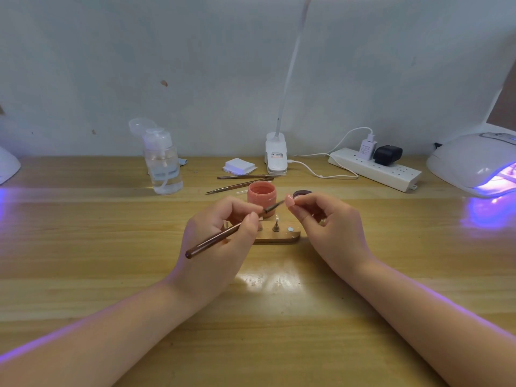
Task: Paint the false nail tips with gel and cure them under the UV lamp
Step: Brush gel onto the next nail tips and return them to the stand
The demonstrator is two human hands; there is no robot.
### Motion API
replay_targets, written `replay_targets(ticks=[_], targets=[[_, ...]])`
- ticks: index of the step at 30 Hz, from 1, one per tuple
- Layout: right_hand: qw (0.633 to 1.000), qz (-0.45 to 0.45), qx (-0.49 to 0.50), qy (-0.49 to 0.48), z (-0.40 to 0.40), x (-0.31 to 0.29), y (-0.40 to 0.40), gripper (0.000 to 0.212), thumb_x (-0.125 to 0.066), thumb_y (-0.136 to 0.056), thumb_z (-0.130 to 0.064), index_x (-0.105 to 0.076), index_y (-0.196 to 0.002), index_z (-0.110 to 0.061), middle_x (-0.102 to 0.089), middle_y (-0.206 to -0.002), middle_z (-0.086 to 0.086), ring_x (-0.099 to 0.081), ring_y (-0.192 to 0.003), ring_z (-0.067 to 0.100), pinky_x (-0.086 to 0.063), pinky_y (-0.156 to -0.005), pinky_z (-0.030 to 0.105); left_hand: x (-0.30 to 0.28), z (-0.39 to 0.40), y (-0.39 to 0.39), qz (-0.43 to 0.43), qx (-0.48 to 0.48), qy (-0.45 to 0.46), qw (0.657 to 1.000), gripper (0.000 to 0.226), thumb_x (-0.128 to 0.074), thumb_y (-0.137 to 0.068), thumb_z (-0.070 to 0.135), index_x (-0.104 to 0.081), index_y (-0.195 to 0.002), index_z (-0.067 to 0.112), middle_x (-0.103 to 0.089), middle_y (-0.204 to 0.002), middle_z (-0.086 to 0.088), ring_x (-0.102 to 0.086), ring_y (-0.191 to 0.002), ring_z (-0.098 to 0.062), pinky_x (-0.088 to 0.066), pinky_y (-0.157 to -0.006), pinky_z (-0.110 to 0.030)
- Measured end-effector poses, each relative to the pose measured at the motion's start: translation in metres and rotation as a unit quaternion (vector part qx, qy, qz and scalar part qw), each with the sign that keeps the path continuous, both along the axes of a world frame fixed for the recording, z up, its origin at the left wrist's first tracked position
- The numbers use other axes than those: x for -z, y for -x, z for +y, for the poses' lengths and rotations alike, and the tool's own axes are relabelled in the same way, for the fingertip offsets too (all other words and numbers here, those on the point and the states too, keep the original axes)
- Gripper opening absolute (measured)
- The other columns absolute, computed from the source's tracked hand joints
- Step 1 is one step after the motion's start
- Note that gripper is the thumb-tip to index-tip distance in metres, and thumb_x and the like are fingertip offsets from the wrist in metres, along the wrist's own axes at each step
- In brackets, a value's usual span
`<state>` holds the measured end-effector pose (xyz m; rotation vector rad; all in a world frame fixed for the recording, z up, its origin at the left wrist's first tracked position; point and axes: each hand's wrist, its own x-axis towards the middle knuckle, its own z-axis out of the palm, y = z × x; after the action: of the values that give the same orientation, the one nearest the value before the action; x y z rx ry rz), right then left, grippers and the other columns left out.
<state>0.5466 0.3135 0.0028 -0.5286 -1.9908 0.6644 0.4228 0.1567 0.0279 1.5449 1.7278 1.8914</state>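
Pinching a pink nail tip [290,202], the right hand [332,227] meets the brush [223,236] gripped by the left hand [220,241]; gel jar [261,197] and wooden stand [279,236] sit just behind them.

Overall: bright, soft, slightly hazy
Violet glow: from UV lamp [474,163] at right, spilling on table [391,275] and forearms
Glare: white patch on table near hands
Edges: wide-angle bending, soft focus
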Motion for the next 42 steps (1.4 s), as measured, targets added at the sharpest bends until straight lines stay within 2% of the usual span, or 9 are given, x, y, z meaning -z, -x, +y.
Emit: replay_targets(ticks=[3,11,15,19,24,30,35,38,42], targets=[[1.000,-0.002,0.006,-0.023,-0.0012,-0.0008,-0.0002,0.006,-0.073,-0.086,-0.017,-0.073,-0.090,-0.022,-0.069,-0.082,-0.015,-0.060,-0.073,0.006,-0.038,-0.061,0.007,0.0003,0.0013,-0.0002,0.011,0.001,0.021,1.000,0.013,-0.064,-0.088,0.021,-0.070,-0.096,0.028,-0.071,-0.084,0.017,-0.065,-0.076,-0.003,-0.047,-0.066,-0.012],[0.999,-0.007,0.009,-0.034,-0.0015,-0.0011,-0.0008,0.006,-0.073,-0.086,-0.015,-0.073,-0.090,-0.020,-0.069,-0.085,-0.014,-0.061,-0.077,0.004,-0.038,-0.062,0.006,0.0003,-0.0014,-0.0008,0.023,-0.004,0.014,1.000,0.009,-0.061,-0.082,0.023,-0.069,-0.085,0.023,-0.069,-0.078,0.000,-0.061,-0.070,-0.013,-0.048,-0.062,-0.021],[0.999,-0.007,0.007,-0.042,-0.0023,-0.0018,-0.0011,0.007,-0.073,-0.086,-0.015,-0.073,-0.090,-0.020,-0.069,-0.083,-0.014,-0.060,-0.076,0.003,-0.039,-0.062,0.006,-0.0005,0.0010,-0.0007,0.012,-0.002,0.028,1.000,0.013,-0.065,-0.091,0.017,-0.070,-0.097,0.027,-0.071,-0.086,0.012,-0.065,-0.077,-0.006,-0.049,-0.068,-0.015],[0.998,-0.007,0.012,-0.053,-0.0029,-0.0020,-0.0013,0.010,-0.073,-0.085,-0.012,-0.073,-0.090,-0.020,-0.067,-0.082,-0.017,-0.059,-0.076,-0.002,-0.039,-0.064,0.005,0.0003,0.0001,0.0007,0.042,0.005,0.044,0.998,0.013,-0.064,-0.085,0.020,-0.072,-0.093,0.026,-0.071,-0.082,0.006,-0.061,-0.073,-0.005,-0.043,-0.065,-0.011],[0.999,-0.006,0.015,-0.046,-0.0025,-0.0021,-0.0011,0.007,-0.073,-0.086,-0.014,-0.073,-0.089,-0.020,-0.069,-0.082,-0.014,-0.059,-0.073,0.003,-0.039,-0.063,0.007,0.0006,-0.0012,-0.0002,0.029,-0.001,0.025,0.999,0.013,-0.061,-0.084,0.022,-0.071,-0.090,0.028,-0.071,-0.083,0.003,-0.064,-0.078,-0.012,-0.050,-0.068,-0.021],[0.999,-0.009,0.012,-0.048,-0.0043,-0.0035,-0.0021,0.008,-0.074,-0.085,-0.013,-0.073,-0.090,-0.019,-0.067,-0.081,-0.017,-0.059,-0.075,0.002,-0.041,-0.063,0.007,0.0007,0.0015,0.0001,0.044,-0.003,0.049,0.998,0.016,-0.062,-0.085,0.027,-0.069,-0.098,0.034,-0.069,-0.089,0.017,-0.059,-0.077,-0.002,-0.042,-0.067,-0.009],[0.999,-0.011,0.015,-0.050,-0.0038,-0.0030,-0.0023,0.007,-0.073,-0.085,-0.014,-0.073,-0.090,-0.019,-0.066,-0.080,-0.018,-0.058,-0.075,-0.001,-0.039,-0.063,0.005,0.0017,-0.0020,0.0005,0.057,-0.002,0.043,0.997,0.012,-0.061,-0.080,0.022,-0.070,-0.085,0.027,-0.069,-0.080,0.008,-0.058,-0.075,-0.005,-0.041,-0.068,-0.014],[0.999,-0.007,0.012,-0.042,-0.0031,-0.0024,-0.0018,0.007,-0.073,-0.086,-0.015,-0.073,-0.090,-0.020,-0.068,-0.081,-0.017,-0.059,-0.074,0.003,-0.039,-0.061,0.006,0.0010,-0.0017,-0.0009,0.020,-0.007,0.028,0.999,0.011,-0.060,-0.084,0.024,-0.068,-0.091,0.027,-0.070,-0.084,0.004,-0.064,-0.080,-0.012,-0.051,-0.070,-0.023],[0.999,-0.010,0.007,-0.048,-0.0027,-0.0023,-0.0022,0.008,-0.073,-0.085,-0.015,-0.073,-0.091,-0.022,-0.067,-0.081,-0.018,-0.060,-0.075,0.004,-0.039,-0.062,0.007,0.0012,0.0005,-0.0013,0.016,-0.006,0.040,0.999,0.012,-0.061,-0.085,0.027,-0.069,-0.094,0.028,-0.070,-0.086,0.006,-0.063,-0.079,-0.007,-0.051,-0.071,-0.022]])
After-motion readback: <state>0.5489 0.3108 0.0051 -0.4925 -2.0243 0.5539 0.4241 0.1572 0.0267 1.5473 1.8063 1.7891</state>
